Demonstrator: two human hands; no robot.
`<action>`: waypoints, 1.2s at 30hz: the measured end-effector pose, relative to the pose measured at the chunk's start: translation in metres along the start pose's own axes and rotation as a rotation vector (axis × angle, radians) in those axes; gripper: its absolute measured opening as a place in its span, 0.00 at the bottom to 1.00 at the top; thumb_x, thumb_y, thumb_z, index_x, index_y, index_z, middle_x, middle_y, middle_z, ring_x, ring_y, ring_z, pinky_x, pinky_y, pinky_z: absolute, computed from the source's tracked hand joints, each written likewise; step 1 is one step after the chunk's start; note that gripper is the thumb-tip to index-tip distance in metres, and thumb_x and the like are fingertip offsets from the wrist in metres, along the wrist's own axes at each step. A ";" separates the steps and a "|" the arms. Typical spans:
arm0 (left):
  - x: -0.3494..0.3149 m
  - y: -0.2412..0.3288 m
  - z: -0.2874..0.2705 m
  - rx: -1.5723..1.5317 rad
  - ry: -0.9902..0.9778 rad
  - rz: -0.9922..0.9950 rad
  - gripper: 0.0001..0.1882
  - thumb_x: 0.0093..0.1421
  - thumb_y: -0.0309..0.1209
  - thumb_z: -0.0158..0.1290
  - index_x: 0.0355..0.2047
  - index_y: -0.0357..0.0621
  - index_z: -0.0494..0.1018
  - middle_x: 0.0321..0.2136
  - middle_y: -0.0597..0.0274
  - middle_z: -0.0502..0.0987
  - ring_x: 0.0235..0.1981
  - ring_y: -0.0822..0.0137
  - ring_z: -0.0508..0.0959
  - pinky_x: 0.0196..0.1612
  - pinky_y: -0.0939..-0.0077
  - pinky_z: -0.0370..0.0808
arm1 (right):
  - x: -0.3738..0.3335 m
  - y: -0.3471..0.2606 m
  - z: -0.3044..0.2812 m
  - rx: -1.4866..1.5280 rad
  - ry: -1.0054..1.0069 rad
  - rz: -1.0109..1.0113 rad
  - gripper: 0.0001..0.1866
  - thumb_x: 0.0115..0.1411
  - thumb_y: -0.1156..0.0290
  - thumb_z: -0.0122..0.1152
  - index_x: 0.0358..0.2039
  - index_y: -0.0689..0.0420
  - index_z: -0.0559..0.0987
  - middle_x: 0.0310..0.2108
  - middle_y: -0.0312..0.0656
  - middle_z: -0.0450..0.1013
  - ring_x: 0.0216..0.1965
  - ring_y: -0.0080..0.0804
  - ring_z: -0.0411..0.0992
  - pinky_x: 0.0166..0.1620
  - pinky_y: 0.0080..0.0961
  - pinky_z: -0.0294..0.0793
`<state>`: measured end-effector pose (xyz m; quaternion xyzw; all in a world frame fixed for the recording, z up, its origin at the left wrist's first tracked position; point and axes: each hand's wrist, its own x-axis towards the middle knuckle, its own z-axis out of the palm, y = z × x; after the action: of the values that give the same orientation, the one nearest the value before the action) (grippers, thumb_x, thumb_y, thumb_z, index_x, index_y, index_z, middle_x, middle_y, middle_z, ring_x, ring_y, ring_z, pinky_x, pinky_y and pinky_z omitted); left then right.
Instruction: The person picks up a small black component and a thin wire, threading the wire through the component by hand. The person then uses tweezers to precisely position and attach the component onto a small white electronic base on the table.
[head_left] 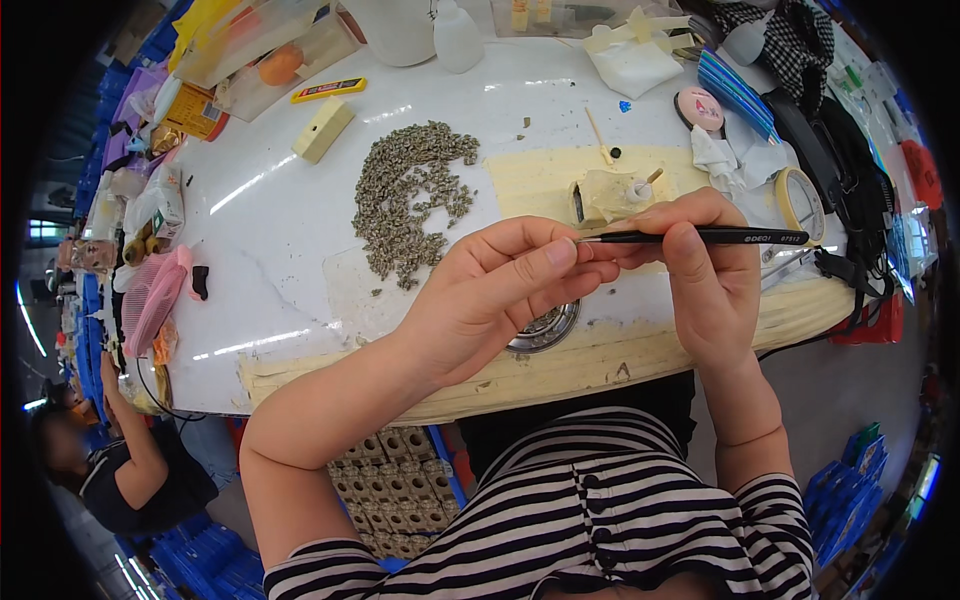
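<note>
Now the right fingers (688, 250) hold a thin black tool (735, 236); the left fingers (545, 264) pinch together by its tip, grey bits (385, 195) beyond them.

From my end, pale lettering and digits show along the black brush (755, 236). I can see dark print on the flat yellow piece (328, 90) and a label on the yellow tub (188, 108), both too small for me to read. The pink case (700, 108) bears a small print, blurred to me.
</note>
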<state>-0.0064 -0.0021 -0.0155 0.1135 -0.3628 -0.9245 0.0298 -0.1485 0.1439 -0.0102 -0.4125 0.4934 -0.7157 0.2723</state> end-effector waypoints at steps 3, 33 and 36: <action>0.000 0.000 -0.001 0.003 -0.002 0.005 0.10 0.67 0.31 0.47 0.43 0.38 0.70 0.52 0.40 0.71 0.52 0.62 0.75 0.56 0.77 0.73 | 0.000 0.000 0.001 0.036 0.001 0.000 0.09 0.67 0.71 0.51 0.39 0.65 0.74 0.35 0.45 0.76 0.38 0.31 0.78 0.43 0.24 0.77; 0.000 -0.001 -0.001 -0.017 0.002 0.010 0.10 0.67 0.31 0.48 0.43 0.37 0.70 0.49 0.43 0.73 0.52 0.61 0.75 0.57 0.74 0.72 | -0.002 0.001 0.000 0.009 0.010 -0.019 0.08 0.66 0.73 0.53 0.38 0.65 0.74 0.36 0.44 0.75 0.38 0.28 0.77 0.43 0.22 0.78; 0.000 -0.001 -0.001 -0.019 0.004 0.009 0.10 0.67 0.30 0.48 0.43 0.37 0.70 0.49 0.43 0.74 0.52 0.61 0.75 0.57 0.74 0.72 | -0.002 0.002 0.000 0.005 0.006 -0.027 0.08 0.66 0.73 0.53 0.39 0.66 0.74 0.36 0.44 0.75 0.38 0.28 0.77 0.43 0.22 0.78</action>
<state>-0.0067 -0.0017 -0.0170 0.1135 -0.3543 -0.9275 0.0356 -0.1475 0.1447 -0.0124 -0.4165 0.4868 -0.7217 0.2620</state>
